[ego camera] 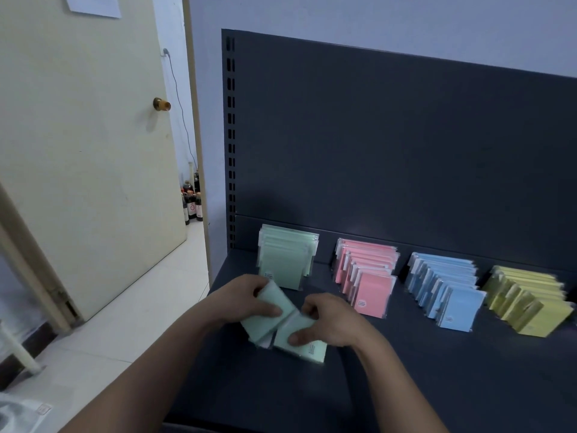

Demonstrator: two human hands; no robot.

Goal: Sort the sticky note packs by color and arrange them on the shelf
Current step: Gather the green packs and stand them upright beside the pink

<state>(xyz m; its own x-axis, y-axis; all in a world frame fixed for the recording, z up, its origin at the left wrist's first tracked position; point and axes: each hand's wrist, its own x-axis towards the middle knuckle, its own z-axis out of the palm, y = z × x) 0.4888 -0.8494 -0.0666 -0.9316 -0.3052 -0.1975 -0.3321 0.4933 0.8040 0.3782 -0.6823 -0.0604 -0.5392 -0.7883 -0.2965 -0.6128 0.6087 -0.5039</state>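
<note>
On the dark grey shelf (pixel 437 370) four rows of sticky note packs stand leaning against the back: green (pixel 287 260), pink (pixel 368 276), blue (pixel 446 292) and yellow (pixel 527 301). In front of the green row my left hand (pixel 246 298) grips a tilted green pack (pixel 265 320), thumb across its face. My right hand (pixel 327 320) holds a second bunch of green packs (pixel 306 345) just to the right, thumb pressing on top. Both bunches sit low over the shelf surface and touch each other.
The shelf's dark back panel (pixel 406 145) rises behind the rows, with a slotted upright (pixel 231 135) at its left. A cream door (pixel 84 135) stands open on the left over a white tiled floor (pixel 125 332). Dark bottles (pixel 192 201) stand beyond it.
</note>
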